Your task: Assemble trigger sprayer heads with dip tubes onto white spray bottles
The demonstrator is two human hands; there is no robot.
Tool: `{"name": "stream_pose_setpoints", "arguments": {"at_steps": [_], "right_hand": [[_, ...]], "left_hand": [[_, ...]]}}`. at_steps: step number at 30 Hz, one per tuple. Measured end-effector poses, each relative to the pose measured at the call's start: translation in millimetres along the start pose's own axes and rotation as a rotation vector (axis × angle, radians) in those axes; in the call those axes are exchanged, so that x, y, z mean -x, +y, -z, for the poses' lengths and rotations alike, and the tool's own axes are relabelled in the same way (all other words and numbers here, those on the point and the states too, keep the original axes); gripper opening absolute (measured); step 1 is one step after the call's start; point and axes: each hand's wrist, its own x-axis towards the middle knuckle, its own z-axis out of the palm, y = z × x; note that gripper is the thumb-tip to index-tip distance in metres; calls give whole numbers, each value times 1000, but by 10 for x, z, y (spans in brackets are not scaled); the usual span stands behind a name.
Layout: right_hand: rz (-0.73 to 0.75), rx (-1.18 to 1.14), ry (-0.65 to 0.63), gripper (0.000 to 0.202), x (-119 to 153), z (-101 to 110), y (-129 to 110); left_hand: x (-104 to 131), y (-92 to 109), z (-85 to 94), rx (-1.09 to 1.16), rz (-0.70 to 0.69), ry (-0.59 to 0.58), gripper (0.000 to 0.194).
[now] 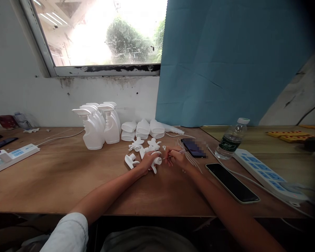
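My left hand [146,162] is closed around a white trigger spray head [157,161], its round collar turned to the right. My right hand [178,157] is closed on a thin straight rod [165,158], whose tip meets the collar's opening; whether it is a tube or a tool I cannot tell. Beside my left hand lies a loose spray head [130,161], and behind it are more spray heads [136,144]. Several thin white tubes [191,160] lie to the right of my right hand. Small white pieces [164,148] rest between the hands and the back of the table.
White spray bottles with heads [93,131] stand at the back left; bottles without heads [143,128] lie stacked beside them. Two phones [232,182] [194,148], a water bottle [229,143] and a power strip [265,173] are on the right. Another power strip [18,154] lies left.
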Motion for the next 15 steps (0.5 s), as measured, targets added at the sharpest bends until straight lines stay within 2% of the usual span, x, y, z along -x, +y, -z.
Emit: {"name": "stream_pose_setpoints", "arguments": {"at_steps": [8,12,15], "right_hand": [[-42,-147,-44,16,-16,-44,67],[-46,-225,-76,16,-43,-123,126],[19,-135,-75,18,-50,-178,145]], "left_hand": [[-19,-22,48,187,27,-60,19],[-29,16,71,315,100,-146,21],[-52,31,100,417,150,-193,24]]}}
